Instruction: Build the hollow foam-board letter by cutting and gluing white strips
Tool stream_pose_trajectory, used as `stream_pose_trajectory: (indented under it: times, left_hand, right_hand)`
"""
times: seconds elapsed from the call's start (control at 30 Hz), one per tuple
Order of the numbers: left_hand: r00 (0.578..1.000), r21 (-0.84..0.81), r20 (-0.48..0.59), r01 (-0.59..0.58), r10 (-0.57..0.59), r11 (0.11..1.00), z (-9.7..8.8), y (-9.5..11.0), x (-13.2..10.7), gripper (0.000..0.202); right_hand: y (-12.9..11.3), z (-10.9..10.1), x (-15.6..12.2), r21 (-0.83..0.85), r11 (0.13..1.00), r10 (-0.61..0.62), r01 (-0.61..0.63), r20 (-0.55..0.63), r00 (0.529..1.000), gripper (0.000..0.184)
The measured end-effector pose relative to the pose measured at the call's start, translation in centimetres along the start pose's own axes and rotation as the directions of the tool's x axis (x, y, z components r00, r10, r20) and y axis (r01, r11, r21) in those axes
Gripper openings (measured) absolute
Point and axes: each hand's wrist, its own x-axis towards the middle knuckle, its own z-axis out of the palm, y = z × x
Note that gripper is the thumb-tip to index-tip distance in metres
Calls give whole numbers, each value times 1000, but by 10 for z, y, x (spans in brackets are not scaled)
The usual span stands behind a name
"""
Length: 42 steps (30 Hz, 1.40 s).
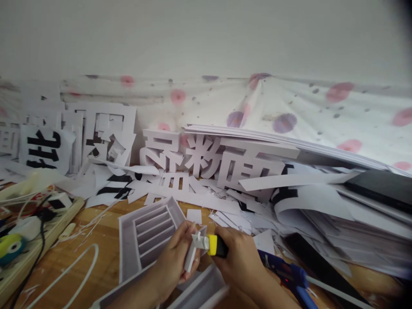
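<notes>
My left hand [172,257] is closed around a small white foam-board strip [190,256], held upright. In my right hand [240,257] is a yellow and black utility knife [213,245]. Its metal blade end points left and meets or overlaps the strip's top end; I cannot tell whether it is cutting in. Behind and below my hands lies a white hollow foam-board character [128,240] with raised walls and several parallel ribs. Another ribbed white piece [202,287] shows beneath my hands, partly hidden by them.
A blue glue gun [283,270] lies right of my right hand, by a long black bar [322,268]. White cut-out characters [202,156] and scraps stand along the back. A wooden tray [64,231] with cables is at left, stacked sheets [370,249] at right.
</notes>
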Motion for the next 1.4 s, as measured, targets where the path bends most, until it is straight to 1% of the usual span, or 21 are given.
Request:
stream_pose_trajectory:
  times: [0.13, 0.3, 0.47, 0.6, 0.67, 0.77, 0.83, 0.9, 0.97, 1.03, 1.1, 1.2, 1.27, 1.33, 1.4]
  left_hand:
    - [1000, -19, -11, 4, -4, 1000, 1, 1, -2, 46]
    - [999, -61, -44, 18, -21, 998, 3, 5, -4, 49]
    - [1000, -81, -9, 8, -9, 997, 4, 6, -2, 46]
    - [1000, -100, -1, 0, 0, 995, 4, 7, -3, 44]
    - [1000, -111, 25, -14, 17, 994, 4, 8, -4, 43]
    - [997, -121, 70, -19, 27, 993, 7, 11, -6, 45]
    - [999, -83, 35, -26, 29, 996, 8, 10, -4, 46]
    - [996, 4, -65, -67, 67, 998, 9, 8, -1, 43]
    - [981, 93, -155, -104, 118, 990, 8, 5, 2, 40]
    - [972, 145, -190, -110, 137, 983, 7, 2, 6, 42]
    - [970, 164, -211, -90, 124, 982, 5, 1, 8, 44]
    - [960, 190, -255, -70, 118, 979, 5, 2, 9, 45]
    - [957, 202, -258, -78, 130, 976, 6, 3, 9, 45]
    - [962, 199, -239, -81, 129, 977, 6, 4, 8, 43]
    - [972, 165, -207, -77, 111, 983, 6, 5, 7, 42]
  right_hand:
    - [0, 2, 1, 29, 1000, -1, 1, -22, 1000, 15]
    - [1, 3, 0, 82, 997, 2, 2, -40, 999, 13]
    - [-1, 5, 0, 98, 995, 10, -3, -66, 998, 14]
    - [-1, 8, 1, 85, 996, 15, -9, -73, 997, 15]
    - [1, 9, 0, 79, 996, 47, -42, -72, 996, 15]
    - [5, 7, -1, 68, 988, 146, -141, -83, 986, 9]
    - [5, 6, 0, 94, 980, 182, -175, -80, 980, 8]
    - [3, 5, 1, 195, 968, 176, -161, -63, 982, 8]
    - [2, 6, 3, 374, 916, 177, -148, -46, 983, 6]
    - [0, 8, 5, 567, 810, 185, -146, -11, 983, 12]
    - [-1, 10, 5, 697, 695, 189, -176, 59, 980, 21]
    - [-3, 10, 3, 789, 558, 156, -256, 204, 967, 23]
    - [-5, 10, 2, 815, 489, 127, -310, 285, 950, 21]
    - [-5, 10, 2, 826, 456, 117, -331, 313, 943, 19]
    - [-4, 11, 4, 830, 447, 124, -333, 311, 942, 18]
